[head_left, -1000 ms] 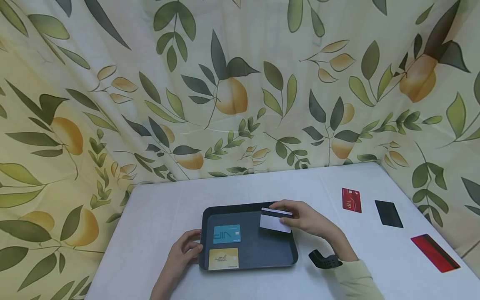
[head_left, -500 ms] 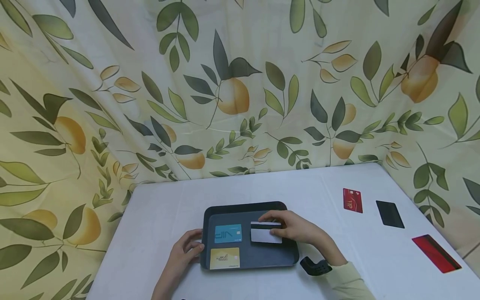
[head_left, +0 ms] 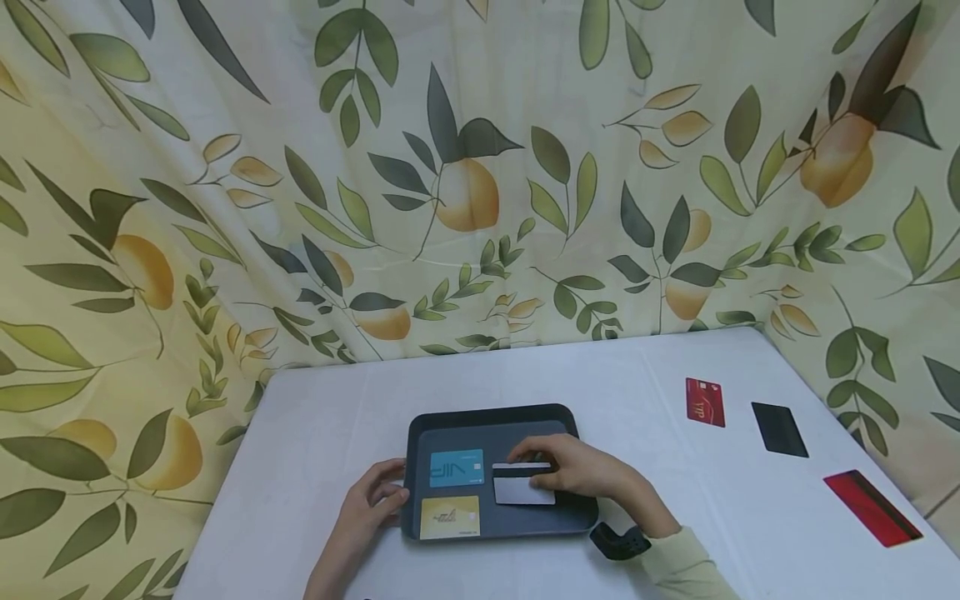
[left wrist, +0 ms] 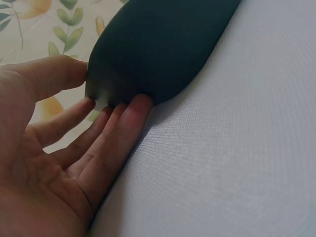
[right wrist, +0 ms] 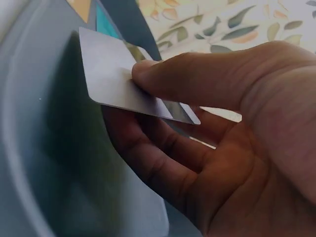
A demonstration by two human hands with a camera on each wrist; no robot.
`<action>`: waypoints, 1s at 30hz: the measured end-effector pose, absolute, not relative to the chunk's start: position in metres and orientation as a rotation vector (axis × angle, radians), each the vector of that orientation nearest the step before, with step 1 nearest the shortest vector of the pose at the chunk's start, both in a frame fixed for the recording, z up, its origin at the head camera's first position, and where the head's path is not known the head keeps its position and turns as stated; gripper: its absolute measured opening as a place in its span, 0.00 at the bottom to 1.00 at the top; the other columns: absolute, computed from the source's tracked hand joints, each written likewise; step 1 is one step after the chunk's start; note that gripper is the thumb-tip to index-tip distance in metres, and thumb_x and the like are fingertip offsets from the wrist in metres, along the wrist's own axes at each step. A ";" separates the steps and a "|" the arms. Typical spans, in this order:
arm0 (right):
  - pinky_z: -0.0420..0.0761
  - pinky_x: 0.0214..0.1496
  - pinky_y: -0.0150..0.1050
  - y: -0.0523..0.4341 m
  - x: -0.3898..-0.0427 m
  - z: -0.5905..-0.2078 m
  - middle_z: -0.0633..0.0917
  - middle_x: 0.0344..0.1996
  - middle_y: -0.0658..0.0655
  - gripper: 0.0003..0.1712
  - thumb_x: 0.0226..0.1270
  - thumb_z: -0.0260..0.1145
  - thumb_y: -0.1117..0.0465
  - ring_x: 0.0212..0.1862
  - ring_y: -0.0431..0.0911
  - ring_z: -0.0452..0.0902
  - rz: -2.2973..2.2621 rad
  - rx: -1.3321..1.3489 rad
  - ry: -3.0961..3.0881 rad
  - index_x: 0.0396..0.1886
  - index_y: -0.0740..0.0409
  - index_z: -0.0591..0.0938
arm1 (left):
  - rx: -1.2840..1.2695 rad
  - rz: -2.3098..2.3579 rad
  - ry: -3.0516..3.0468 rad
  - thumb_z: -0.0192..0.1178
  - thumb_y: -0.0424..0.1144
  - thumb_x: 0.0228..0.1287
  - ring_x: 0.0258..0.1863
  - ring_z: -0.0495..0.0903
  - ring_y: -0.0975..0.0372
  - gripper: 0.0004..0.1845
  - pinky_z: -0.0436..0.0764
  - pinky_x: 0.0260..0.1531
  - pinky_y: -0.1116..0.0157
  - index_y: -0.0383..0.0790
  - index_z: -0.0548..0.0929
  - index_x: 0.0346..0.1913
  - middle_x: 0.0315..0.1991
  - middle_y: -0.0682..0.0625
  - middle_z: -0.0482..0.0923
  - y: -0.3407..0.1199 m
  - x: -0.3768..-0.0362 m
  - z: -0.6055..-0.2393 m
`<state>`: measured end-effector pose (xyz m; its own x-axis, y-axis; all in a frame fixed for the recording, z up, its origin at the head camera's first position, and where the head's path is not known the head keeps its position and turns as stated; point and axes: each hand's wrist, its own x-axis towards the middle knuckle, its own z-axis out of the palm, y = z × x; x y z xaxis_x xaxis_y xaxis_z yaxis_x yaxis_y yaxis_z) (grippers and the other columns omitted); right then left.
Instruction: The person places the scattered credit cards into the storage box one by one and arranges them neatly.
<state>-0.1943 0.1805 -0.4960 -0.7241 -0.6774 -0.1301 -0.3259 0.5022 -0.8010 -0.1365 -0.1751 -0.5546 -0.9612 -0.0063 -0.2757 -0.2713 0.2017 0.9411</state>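
In the head view, my right hand (head_left: 581, 468) pinches a pale card (head_left: 523, 492) with a dark stripe, over the right part of the dark tray (head_left: 525, 523). The right wrist view has the thumb on top of the card (right wrist: 111, 69) and curled fingers beneath it. The card is tilted there. At the tray's left edge, my left hand (head_left: 369, 504) holds the wall. Its fingertips press on the tray's side (left wrist: 158, 44) in the left wrist view. A blue card (head_left: 457, 468) and a gold card (head_left: 449, 517) lie in the tray's left half.
To the right on the white table (head_left: 337, 400) lie a small red card (head_left: 705, 402), a black card (head_left: 780, 429) and a red card with a dark stripe (head_left: 872, 508). A leaf-and-fruit patterned curtain (head_left: 480, 183) hangs behind the table.
My right hand has carried the pale card left and toward the near side, further over the tray. The left hand stays at the tray's left edge.
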 end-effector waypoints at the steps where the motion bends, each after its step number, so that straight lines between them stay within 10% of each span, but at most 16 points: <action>1: 0.84 0.56 0.39 0.180 -0.194 -0.496 0.87 0.58 0.53 0.20 0.72 0.70 0.62 0.56 0.46 0.82 -1.098 -0.823 2.323 0.62 0.52 0.83 | -0.265 1.841 2.263 0.72 0.45 0.65 0.48 0.82 0.58 0.33 0.90 0.40 0.61 0.43 0.75 0.70 0.66 0.42 0.77 -0.175 -0.136 -0.554; 30: 0.77 0.36 0.32 0.156 -0.172 -0.495 0.82 0.34 0.45 0.15 0.61 0.79 0.62 0.35 0.38 0.74 -0.787 -0.797 2.565 0.40 0.51 0.80 | -0.241 1.821 2.290 0.72 0.44 0.65 0.46 0.84 0.59 0.31 0.90 0.39 0.63 0.43 0.76 0.70 0.65 0.41 0.78 -0.174 -0.136 -0.552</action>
